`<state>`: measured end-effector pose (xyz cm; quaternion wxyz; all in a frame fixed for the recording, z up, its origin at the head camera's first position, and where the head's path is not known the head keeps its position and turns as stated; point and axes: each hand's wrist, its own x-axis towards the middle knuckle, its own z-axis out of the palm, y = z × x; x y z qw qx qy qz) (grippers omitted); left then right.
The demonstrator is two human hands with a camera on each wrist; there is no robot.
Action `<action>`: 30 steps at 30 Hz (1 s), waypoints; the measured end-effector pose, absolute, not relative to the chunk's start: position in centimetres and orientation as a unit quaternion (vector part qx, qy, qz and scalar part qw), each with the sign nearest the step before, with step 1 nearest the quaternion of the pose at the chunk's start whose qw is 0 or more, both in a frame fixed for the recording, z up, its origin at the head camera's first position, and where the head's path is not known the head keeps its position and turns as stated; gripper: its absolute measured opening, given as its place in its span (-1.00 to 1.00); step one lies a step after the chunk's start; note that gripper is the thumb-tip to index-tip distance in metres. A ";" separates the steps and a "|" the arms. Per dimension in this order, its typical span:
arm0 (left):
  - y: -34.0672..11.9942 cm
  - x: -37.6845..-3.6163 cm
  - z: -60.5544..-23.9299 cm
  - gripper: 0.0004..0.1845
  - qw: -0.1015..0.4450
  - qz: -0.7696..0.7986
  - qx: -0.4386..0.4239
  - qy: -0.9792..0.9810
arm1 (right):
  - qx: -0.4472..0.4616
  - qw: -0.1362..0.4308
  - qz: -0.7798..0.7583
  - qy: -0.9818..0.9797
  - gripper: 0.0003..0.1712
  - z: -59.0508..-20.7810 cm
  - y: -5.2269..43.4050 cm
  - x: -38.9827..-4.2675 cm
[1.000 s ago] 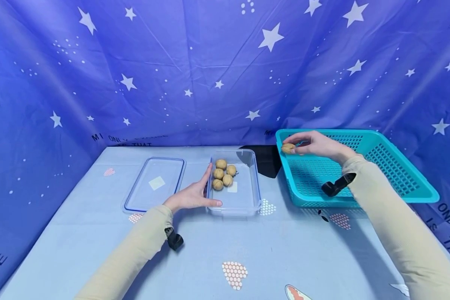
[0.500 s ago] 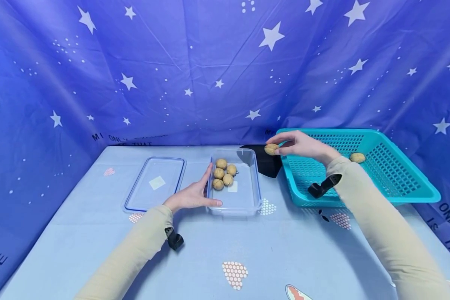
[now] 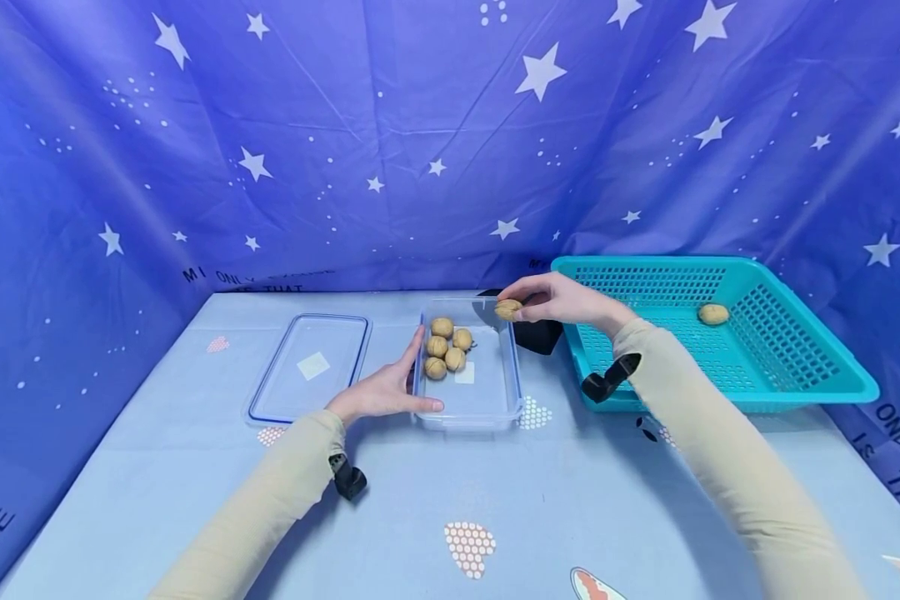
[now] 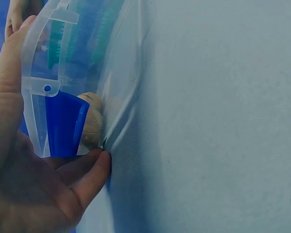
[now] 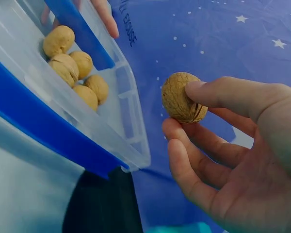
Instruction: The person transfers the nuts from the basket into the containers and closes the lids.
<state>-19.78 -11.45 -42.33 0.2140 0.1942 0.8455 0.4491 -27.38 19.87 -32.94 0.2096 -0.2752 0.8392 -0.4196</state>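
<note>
My right hand (image 3: 558, 298) pinches a walnut (image 5: 184, 97) between thumb and fingertips, over the right rear corner of a clear plastic box (image 3: 487, 392). Several walnuts (image 3: 455, 359) lie grouped at the left side inside this box. Spread along the box's left side, my left hand (image 3: 382, 392) touches it with fairly straight fingers and thumb. In the left wrist view, that hand lies beside the box's blue latch (image 4: 65, 126). Another walnut (image 3: 713, 314) sits in the turquoise basket (image 3: 813, 387) on the right.
Left of the box, a clear lid (image 3: 285, 367) with a blue seal lies flat on the pale blue tablecloth (image 3: 390, 517). A black patch (image 3: 537, 336) shows between box and basket. Behind the table hangs a blue curtain (image 3: 390, 133) with stars.
My right hand has carried the walnut leftward from above the basket to the box's right rear corner. The walnut left in the basket has come into view. My left hand stays put.
</note>
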 end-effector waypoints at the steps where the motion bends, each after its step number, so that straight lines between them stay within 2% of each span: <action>1: -11.4 -19.8 -42.3 0.34 0.214 0.450 0.195 0.845 | -0.276 0.210 -0.417 0.840 -0.53 -33.1 19.6 -27.4; 16: -11.1 -19.7 -42.5 0.33 0.214 0.457 0.200 0.840 | -0.272 0.251 -0.424 0.827 -0.52 -35.2 17.6 -27.5; 30: -11.4 -19.7 -42.4 0.32 0.212 0.451 0.188 0.846 | -0.274 0.262 -0.422 0.824 -0.51 -35.5 17.3 -27.8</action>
